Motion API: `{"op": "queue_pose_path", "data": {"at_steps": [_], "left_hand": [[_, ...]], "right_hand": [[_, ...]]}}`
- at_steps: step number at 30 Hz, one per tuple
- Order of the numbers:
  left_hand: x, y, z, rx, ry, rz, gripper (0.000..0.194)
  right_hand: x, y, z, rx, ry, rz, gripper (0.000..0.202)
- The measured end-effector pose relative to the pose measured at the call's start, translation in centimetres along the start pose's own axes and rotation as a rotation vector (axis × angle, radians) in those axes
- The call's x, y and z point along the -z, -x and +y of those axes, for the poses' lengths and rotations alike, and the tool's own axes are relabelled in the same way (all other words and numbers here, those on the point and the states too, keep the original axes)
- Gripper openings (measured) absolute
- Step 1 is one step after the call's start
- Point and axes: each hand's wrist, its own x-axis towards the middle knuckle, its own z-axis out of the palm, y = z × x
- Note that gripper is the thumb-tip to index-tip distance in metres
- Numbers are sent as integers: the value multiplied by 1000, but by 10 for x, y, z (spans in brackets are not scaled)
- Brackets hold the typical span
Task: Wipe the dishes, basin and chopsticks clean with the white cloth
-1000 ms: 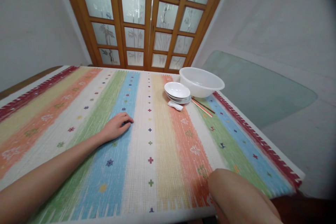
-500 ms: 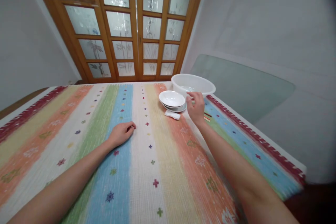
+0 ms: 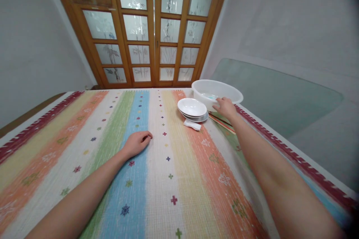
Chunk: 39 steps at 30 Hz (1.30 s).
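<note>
One head-worn camera looks forward and down along the worktop point(image 3: 159, 194) from its near side. Forearms point(image 3: 92, 183) loom close at the bottom, the white basin point(image 3: 221, 87) sits farther off, glazed doors point(image 3: 155, 52) farthest.

There was one left hand point(image 3: 137, 144) near the middle and one right hand point(image 3: 226, 109) farther right, making two. One striped tablecloth point(image 3: 158, 190) lay beneath them. Toward the far right stood one white basin point(image 3: 217, 86), one stack of dishes point(image 3: 192, 107) in which at least three showed, and one small white piece point(image 3: 192, 125). Beside these were several chopsticks point(image 3: 223, 124), too overlapped to number. The far wooden doors point(image 3: 154, 63) showed fifteen glass panes point(image 3: 135, 27).
</note>
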Motion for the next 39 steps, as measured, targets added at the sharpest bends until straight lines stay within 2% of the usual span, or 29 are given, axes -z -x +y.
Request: {"op": "queue_pose_path", "data": {"at_steps": [1, 3, 7, 11, 15, 18, 21, 24, 27, 30, 33, 36, 39], "left_hand": [[0, 0, 0, 0, -4, 6, 22], [-1, 2, 0, -5, -11, 17, 22], [-3, 3, -1, -25, -20, 30, 21], [-6, 5, -1, -62, -22, 105, 20], [2, 10, 5, -102, -66, 294, 22], [19, 18, 16, -137, -206, 454, 32], [41, 31, 26, -152, -408, 569, 52], [64, 44, 25, -164, -591, 622, 60], [82, 55, 14, -136, -692, 583, 49], [94, 63, -1, -160, -697, 384, 29], [101, 69, -14, -158, -696, 231, 18], [111, 74, -26, -99, -710, 226, 19], [128, 78, -42, -52, -704, 206, 19]], "right_hand": [[2, -7, 4, 9, 10, -39, 35], [5, -14, 7, 15, 23, -29, 31], [15, -9, -5, 47, 26, 181, 28], [37, 1, -39, 145, -25, 392, 22], [68, 14, -96, 394, -176, 494, 18], [81, 37, -151, 640, -346, 423, 15], [81, 67, -202, 794, -536, 342, 15], [71, 93, -239, 825, -682, 254, 9], [58, 110, -260, 858, -731, 192, 6], [52, 117, -272, 917, -711, 139, 8], [70, 118, -272, 975, -743, 128, 16], [122, 118, -254, 986, -816, 217, 30], [187, 125, -221, 869, -957, 459, 31]]}}
